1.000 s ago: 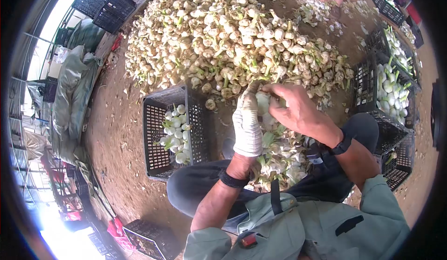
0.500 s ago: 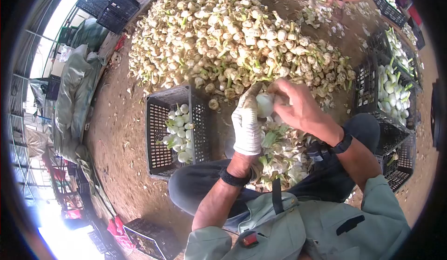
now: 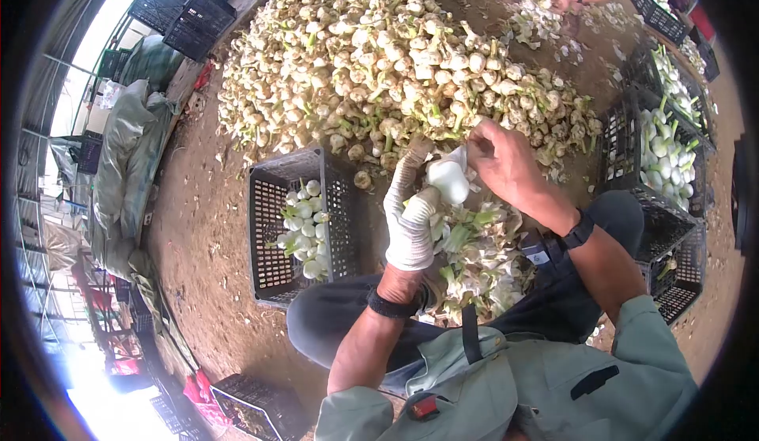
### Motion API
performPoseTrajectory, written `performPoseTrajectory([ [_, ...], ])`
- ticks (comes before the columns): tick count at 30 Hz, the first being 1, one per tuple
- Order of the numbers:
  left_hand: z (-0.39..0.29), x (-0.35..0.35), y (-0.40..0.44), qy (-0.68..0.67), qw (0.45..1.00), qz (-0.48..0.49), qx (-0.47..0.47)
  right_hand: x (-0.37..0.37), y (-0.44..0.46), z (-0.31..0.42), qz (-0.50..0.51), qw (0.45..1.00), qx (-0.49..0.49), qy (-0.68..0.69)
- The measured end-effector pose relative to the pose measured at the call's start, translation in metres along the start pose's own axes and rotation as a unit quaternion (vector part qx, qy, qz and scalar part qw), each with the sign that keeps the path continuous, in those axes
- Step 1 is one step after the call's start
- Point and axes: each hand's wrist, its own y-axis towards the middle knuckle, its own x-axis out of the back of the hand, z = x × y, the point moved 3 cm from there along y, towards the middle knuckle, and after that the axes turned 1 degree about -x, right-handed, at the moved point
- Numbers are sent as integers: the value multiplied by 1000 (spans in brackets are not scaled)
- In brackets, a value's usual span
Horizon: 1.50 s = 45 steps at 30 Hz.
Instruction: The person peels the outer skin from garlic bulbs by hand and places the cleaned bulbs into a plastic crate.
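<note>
My left hand, in a white knit glove, grips a smooth white garlic bulb between thumb and fingers. My bare right hand is closed at the bulb's upper right, its fingertips pinching a pale strip of garlic skin that stands away from the bulb. Below both hands, a heap of peeled skins and green leaf scraps lies on the ground between my legs. Just beyond them spreads a large pile of unpeeled garlic.
On my left stands a black crate with peeled bulbs inside. More black crates with white bulbs are at my right. Another person's hands work at the far right. Green sheeting lines the left side.
My left hand has turned, showing more of the white bulb. My right fingers have drawn up and away from it with a strip of skin.
</note>
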Motion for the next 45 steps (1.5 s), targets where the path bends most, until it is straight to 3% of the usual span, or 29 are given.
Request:
performPoseTrajectory([
  [4, -6, 4, 6, -104, 994, 6, -38, -2, -1, -4, 21, 999, -30, -27],
  [8, -18, 0, 6, -232, 964, -132, 2, -5, -7, 5, 53, 997, -29, -51],
  [9, -18, 3, 6, -229, 964, -136, -1, -8, -9, 8, 55, 997, -19, -56],
  [11, -13, 18, 6, -217, 946, -236, 45, -12, -11, 11, 47, 999, -2, -27],
  [19, -8, 32, 10, -231, 950, -211, 15, -16, -17, 14, 67, 995, 63, -32],
  [20, -13, 29, 8, -250, 954, -168, 4, -15, -17, 15, 67, 995, 62, -33],
  [22, -18, 23, 7, -267, 956, -123, -6, -17, -17, 13, 187, 951, -170, 177],
  [23, -20, 21, 8, -246, 963, -103, -27, -11, -14, 23, 187, 951, -170, 176],
  [25, -18, 18, 8, -222, 970, -81, -51, -1, -12, 45, 210, 890, -215, 343],
  [28, -9, 10, 8, -192, 980, -34, -33, -23, -25, 41, 204, 868, -184, 413],
  [29, -6, 10, 8, -192, 980, -33, -31, -20, -25, 42, 203, 876, -183, 397],
  [32, 9, 23, 11, 59, 988, -142, 1, -9, -22, 46, 163, 916, -115, 349],
  [33, 17, 25, 14, 84, 987, -139, -20, -10, -22, 44, 164, 916, -115, 349],
  [35, 20, 22, 9, 83, 980, -175, 55, -8, -20, 44, 89, 965, 10, 248],
  [36, 19, 21, 7, 93, 976, -179, 82, -13, -21, 36, 89, 965, 8, 248],
  [38, 19, 22, 6, 80, 980, -171, 67, -16, -18, 27, 17, 993, 65, 98],
  [40, 16, 19, 5, 65, 983, -165, 49, -15, -15, 17, 14, 997, 45, 54],
  [42, 8, 13, 2, -14, 984, -174, 36, -23, -16, 0, 114, 991, 7, -65],
  [44, 3, 18, 2, -36, 983, -163, 73, -30, -22, -4, 171, 983, -45, -51],
  [45, 0, 23, 5, -65, 968, -239, 43, -44, -30, -15, 220, 973, -32, -62],
])
